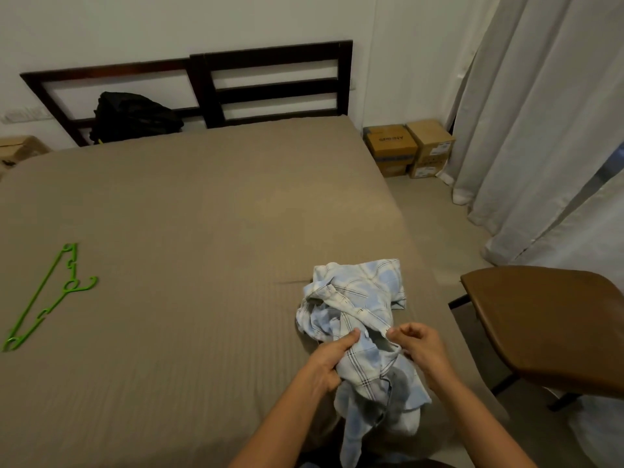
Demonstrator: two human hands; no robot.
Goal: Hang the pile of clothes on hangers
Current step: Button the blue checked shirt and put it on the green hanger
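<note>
A crumpled pale-blue checked cotton shirt (364, 292) lies at five o'clock on the taupe bedspread (202, 214). The left hand (324, 363) grips a fold with curled fingers; the right hand (422, 349) pinches the button placket. Best to find the collar and shake it open (the lime-green plastic hanger (47, 295) lies well apart, at nine o'clock).

Crumpled cloth shirt (354, 298), plastic hanger (47, 298)
</note>
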